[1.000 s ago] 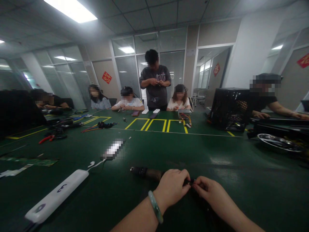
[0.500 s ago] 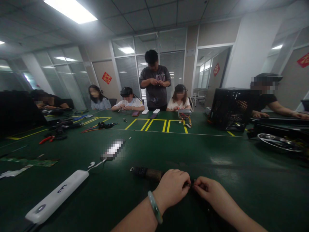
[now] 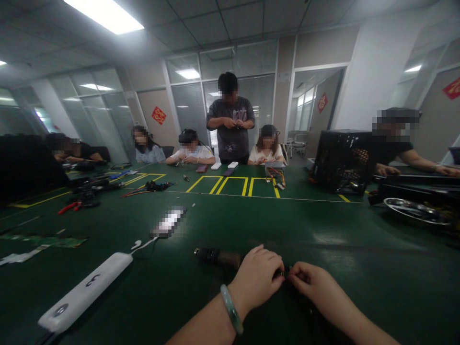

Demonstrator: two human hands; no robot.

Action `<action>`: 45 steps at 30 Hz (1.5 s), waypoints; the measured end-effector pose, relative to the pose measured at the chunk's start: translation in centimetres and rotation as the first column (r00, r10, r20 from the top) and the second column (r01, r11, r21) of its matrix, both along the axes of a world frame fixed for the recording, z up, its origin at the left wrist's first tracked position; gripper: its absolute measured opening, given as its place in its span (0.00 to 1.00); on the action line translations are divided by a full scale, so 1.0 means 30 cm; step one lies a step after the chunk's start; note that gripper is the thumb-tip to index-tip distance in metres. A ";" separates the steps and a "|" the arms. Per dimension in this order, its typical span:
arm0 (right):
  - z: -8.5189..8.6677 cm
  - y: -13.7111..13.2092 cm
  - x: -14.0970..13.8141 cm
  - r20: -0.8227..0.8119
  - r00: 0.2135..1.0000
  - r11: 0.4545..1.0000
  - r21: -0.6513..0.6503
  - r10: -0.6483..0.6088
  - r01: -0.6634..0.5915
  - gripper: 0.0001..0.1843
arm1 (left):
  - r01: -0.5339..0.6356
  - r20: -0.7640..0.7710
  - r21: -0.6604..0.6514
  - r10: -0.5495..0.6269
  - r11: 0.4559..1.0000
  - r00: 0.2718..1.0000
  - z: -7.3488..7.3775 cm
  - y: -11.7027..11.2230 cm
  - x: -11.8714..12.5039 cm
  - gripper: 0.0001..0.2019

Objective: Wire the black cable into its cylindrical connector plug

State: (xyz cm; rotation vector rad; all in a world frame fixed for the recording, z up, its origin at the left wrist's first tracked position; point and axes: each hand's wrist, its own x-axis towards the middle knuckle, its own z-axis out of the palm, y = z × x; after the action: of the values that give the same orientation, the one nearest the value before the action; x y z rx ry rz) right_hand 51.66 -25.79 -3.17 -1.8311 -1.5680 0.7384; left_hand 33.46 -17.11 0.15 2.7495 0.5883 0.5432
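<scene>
A dark, tube-shaped tool [image 3: 226,258] with a brownish barrel, black ribbed collar and small metal tip lies on the green table, its tip pointing left. My left hand [image 3: 257,273], with a jade-coloured bangle [image 3: 231,309] at the wrist, is closed over the tool's right end. Close beside it, the fingers of my right hand [image 3: 312,282] pinch together at a small dark part at that same end. What exactly sits between those fingertips is too small and dark to make out. A dim dark shape, perhaps a cable, runs below my right hand.
A white power bank-like bar [image 3: 86,292] marked 3 lies left, its cable reaching a phone-like device [image 3: 168,223]. Red-handled pliers [image 3: 72,207], wires and a green circuit strip [image 3: 43,240] lie farther left. A black computer case [image 3: 341,163] stands right. Several people sit or stand around.
My left hand's fingers have shifted slightly, with the knuckles raised a little. My right hand and the tool stay practically in place.
</scene>
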 end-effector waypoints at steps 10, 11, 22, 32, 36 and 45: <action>-0.002 0.004 0.002 -0.009 1.000 1.000 -0.015 0.004 -0.004 0.09 | 0.009 -0.008 -0.004 -0.009 1.000 1.000 -0.013 0.000 0.004 0.04; -0.001 0.003 0.001 -0.011 1.000 1.000 -0.012 0.001 -0.001 0.09 | 0.006 -0.012 -0.001 -0.006 1.000 1.000 -0.011 -0.001 0.004 0.05; 0.005 0.002 0.002 0.001 1.000 1.000 0.000 0.009 -0.009 0.09 | 0.005 -0.021 0.014 -0.005 1.000 1.000 -0.013 0.001 0.003 0.04; 0.005 0.001 0.002 -0.007 1.000 1.000 -0.021 0.001 -0.001 0.10 | -0.016 0.024 -0.009 0.016 1.000 1.000 -0.018 0.004 0.000 0.05; 0.004 0.003 0.002 -0.008 1.000 1.000 -0.026 -0.008 0.008 0.09 | -0.019 0.027 -0.016 0.020 1.000 0.999 -0.013 0.000 0.000 0.08; 0.009 0.000 0.003 0.008 1.000 1.000 0.001 0.002 -0.002 0.09 | 0.002 0.011 -0.012 -0.002 1.000 1.000 -0.010 0.000 -0.002 0.06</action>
State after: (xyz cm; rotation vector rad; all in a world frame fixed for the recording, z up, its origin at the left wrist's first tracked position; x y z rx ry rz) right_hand 51.74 -25.79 -2.90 -1.8342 -1.5750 0.7326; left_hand 33.41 -17.10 -0.13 2.7341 0.5845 0.5517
